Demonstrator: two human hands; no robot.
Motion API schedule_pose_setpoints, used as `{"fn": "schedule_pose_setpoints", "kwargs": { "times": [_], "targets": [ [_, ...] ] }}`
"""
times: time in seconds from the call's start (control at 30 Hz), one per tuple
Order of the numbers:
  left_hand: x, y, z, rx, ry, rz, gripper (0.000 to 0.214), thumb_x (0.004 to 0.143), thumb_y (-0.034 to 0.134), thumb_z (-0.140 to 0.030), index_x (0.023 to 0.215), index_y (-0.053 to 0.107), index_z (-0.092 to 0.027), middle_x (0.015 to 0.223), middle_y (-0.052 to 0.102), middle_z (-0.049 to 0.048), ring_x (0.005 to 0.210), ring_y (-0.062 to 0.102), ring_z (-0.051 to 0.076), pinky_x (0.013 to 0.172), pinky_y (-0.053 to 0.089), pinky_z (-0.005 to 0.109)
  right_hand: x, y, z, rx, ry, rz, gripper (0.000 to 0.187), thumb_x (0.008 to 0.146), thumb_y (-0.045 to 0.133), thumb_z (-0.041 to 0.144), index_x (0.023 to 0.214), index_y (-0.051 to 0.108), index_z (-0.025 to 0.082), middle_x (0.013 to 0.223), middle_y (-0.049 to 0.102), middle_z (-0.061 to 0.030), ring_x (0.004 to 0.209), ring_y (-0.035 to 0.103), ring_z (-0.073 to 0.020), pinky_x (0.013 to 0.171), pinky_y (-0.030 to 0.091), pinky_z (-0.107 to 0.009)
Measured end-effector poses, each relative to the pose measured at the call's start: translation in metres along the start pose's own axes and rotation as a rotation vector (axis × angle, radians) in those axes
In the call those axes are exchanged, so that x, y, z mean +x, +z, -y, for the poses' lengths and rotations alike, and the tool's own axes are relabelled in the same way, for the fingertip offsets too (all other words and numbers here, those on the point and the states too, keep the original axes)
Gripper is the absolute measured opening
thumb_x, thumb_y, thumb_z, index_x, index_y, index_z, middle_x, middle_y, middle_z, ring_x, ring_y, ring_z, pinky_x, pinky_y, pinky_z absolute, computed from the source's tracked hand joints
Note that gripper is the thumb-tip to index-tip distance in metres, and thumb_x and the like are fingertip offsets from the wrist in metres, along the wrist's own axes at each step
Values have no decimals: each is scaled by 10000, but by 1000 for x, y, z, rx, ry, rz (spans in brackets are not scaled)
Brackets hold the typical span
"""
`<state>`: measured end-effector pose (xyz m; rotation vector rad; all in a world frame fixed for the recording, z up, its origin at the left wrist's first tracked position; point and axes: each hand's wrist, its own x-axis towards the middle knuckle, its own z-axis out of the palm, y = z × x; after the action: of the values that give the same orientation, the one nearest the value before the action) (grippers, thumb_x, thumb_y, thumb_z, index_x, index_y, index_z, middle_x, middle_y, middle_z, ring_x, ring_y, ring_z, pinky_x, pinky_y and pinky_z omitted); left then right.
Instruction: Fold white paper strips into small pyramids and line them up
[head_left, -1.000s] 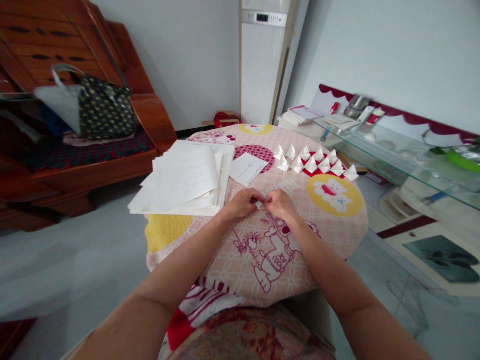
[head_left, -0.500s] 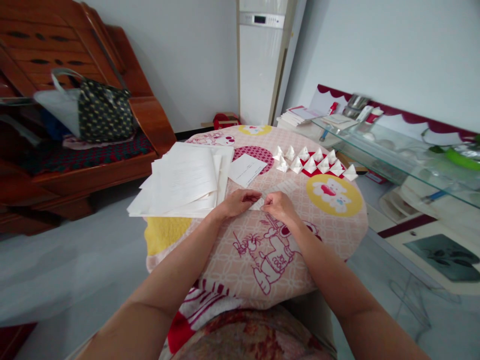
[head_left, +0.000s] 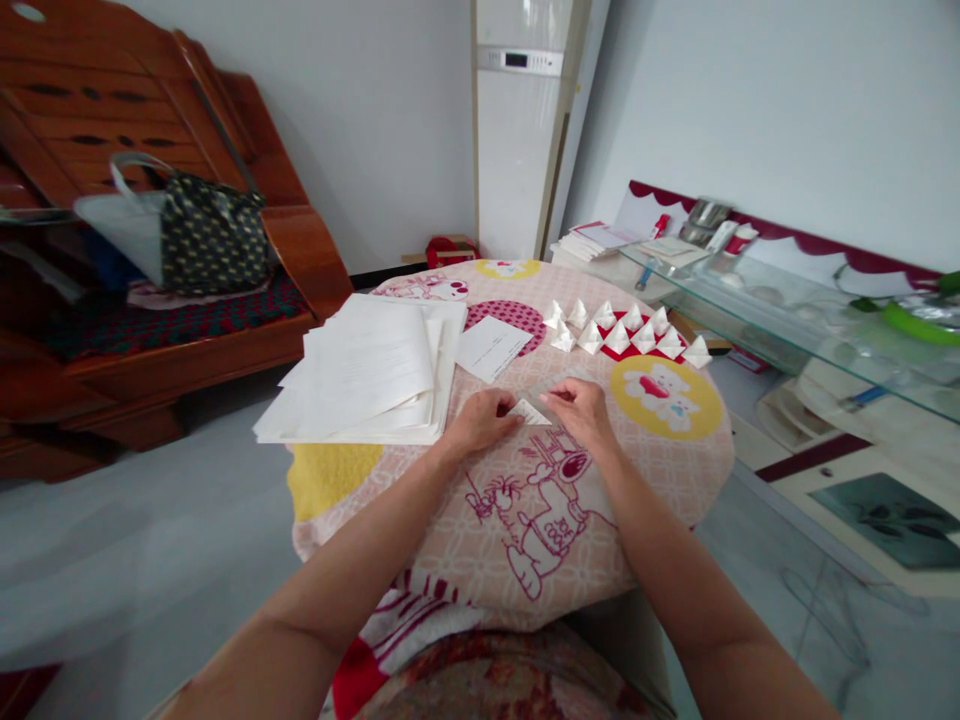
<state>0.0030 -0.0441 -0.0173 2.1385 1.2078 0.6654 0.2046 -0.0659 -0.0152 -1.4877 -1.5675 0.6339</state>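
My left hand [head_left: 482,420] has its fingers closed on a small folded piece of white paper [head_left: 531,412]; printed lines show on its triangular face. Just to the right, my right hand [head_left: 583,408] is pinched close to the paper's upper right edge; whether anything is between its fingertips is too small to tell. Beyond my hands lies a flat white printed sheet [head_left: 493,348]. On the left a stack of white paper [head_left: 367,365] is spread unevenly. Several small folded white paper pyramids [head_left: 616,338] stand in two rows at the far right of the table.
A pink patterned cloth covers the round table [head_left: 465,540]. A glass-topped cabinet [head_left: 795,350] with assorted items runs along the right. To the left stands a wooden bench [head_left: 300,240] with a dark patterned bag [head_left: 210,235]. A tall white cabinet-like unit [head_left: 517,150] rises behind.
My right hand has moved slightly right, away from my left hand, so the gap between them is wider. The paper between them now shows as a small triangle.
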Motion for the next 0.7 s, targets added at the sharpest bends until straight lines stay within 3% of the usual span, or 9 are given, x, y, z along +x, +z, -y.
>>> {"fn": "schedule_pose_setpoints", "kwargs": {
  "times": [0.1,0.23,0.4,0.7],
  "targets": [
    [-1,-2,-2,-88,-14,-41,239,793,597,-339,633,565,-164,579,461,-50,580,405,104,584,278,262,0,-3,-3,101,-1,126,283,764,696,441,693,684,167,587,625,-1,557,543,-143,515,379,-250],
    [-2,-2,-3,-148,6,-49,281,826,565,-399,675,572,-162,590,442,-49,600,388,108,578,258,259,-3,4,-6,194,46,343,300,760,677,430,611,646,171,533,607,-5,481,512,-121,461,354,-233],
    [-3,-1,-3,-199,58,2,365,874,500,-461,674,555,-161,608,450,-39,601,382,109,573,248,261,-6,7,-1,297,103,346,329,743,701,439,560,646,171,513,620,-28,463,525,-121,463,391,-232],
    [-4,-1,-4,-116,32,-84,347,872,536,-430,643,503,-173,578,423,-45,587,378,106,578,252,265,-7,7,1,350,92,366,421,782,686,520,548,643,173,491,605,-26,437,509,-110,450,380,-228]
  ]
}}
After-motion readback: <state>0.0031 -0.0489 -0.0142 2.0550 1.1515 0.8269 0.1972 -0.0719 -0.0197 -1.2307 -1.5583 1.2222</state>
